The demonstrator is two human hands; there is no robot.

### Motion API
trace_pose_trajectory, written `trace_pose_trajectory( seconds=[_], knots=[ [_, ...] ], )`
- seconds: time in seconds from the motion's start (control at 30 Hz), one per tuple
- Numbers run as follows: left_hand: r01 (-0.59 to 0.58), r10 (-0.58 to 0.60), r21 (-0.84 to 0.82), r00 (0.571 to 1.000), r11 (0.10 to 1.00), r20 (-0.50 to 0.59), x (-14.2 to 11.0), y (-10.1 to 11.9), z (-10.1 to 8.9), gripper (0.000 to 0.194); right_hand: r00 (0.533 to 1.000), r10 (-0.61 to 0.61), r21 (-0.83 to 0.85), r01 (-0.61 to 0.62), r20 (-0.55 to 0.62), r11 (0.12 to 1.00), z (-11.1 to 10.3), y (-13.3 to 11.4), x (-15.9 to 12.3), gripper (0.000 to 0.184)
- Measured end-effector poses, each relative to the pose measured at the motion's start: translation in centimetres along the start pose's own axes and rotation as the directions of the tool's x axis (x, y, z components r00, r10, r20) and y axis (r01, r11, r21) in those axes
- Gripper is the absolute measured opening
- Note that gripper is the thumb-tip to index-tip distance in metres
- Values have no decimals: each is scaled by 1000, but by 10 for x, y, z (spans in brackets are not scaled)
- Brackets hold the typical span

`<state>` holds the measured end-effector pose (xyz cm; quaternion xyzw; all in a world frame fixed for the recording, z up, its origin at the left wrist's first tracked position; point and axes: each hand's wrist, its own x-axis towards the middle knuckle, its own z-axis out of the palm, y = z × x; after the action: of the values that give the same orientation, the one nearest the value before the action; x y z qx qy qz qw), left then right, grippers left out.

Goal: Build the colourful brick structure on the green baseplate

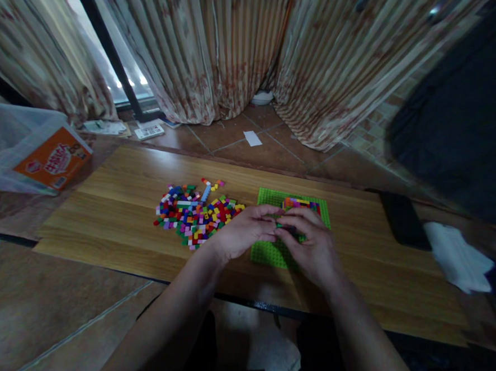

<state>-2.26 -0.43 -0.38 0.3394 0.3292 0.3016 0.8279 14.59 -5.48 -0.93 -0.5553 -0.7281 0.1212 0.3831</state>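
A green baseplate (269,198) lies on a low wooden table (114,199), with a small multicoloured block of bricks (302,203) built at its far side. My left hand (245,233) and my right hand (313,246) meet over the plate, fingertips pinched together around a small green piece (279,225). Which hand actually grips it is hard to tell. A loose pile of small coloured bricks (194,211) lies just left of the plate, close to my left hand.
A clear plastic bag with an orange box (53,158) sits at the far left. A black phone (403,219) and white crumpled paper (458,256) lie on the table's right. Curtains hang behind, papers lie on the tiled floor, and a dark shape fills the right.
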Motion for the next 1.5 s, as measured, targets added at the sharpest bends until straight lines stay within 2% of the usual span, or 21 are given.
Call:
trace_pose_trajectory(
  seconds=[0.3,0.47,0.67,0.8,1.0,1.13,1.2,1.33,1.5],
  knots=[
    [8,-7,34,999,999,-32,0,1,5,34,1000,-28,-37,28,10,999,-2,-2,0,23],
    [0,4,47,997,999,-83,1,1,7,30,1000,-16,13,16,-15,1000,-3,-5,1,23],
    [-28,30,21,995,999,-95,2,1,7,32,1000,0,49,0,6,999,-3,-5,1,22],
    [-34,34,5,992,999,-125,0,3,9,25,998,43,49,-41,-37,998,-2,-5,0,17],
    [-15,18,26,995,1000,-98,-1,4,12,26,993,79,85,-71,-91,994,-6,-3,2,14],
    [-37,52,106,988,994,-144,0,4,11,18,959,151,86,-135,-238,987,-21,11,4,13],
    [-47,78,176,982,983,-174,1,4,11,20,943,196,56,-188,-270,981,-28,22,4,15],
    [-78,129,253,973,964,-191,3,5,11,25,958,189,-39,-202,-217,979,-33,37,1,16],
    [-113,169,288,970,951,-176,1,6,13,29,979,152,-96,-166,-134,981,-24,40,0,17]
  ],
)
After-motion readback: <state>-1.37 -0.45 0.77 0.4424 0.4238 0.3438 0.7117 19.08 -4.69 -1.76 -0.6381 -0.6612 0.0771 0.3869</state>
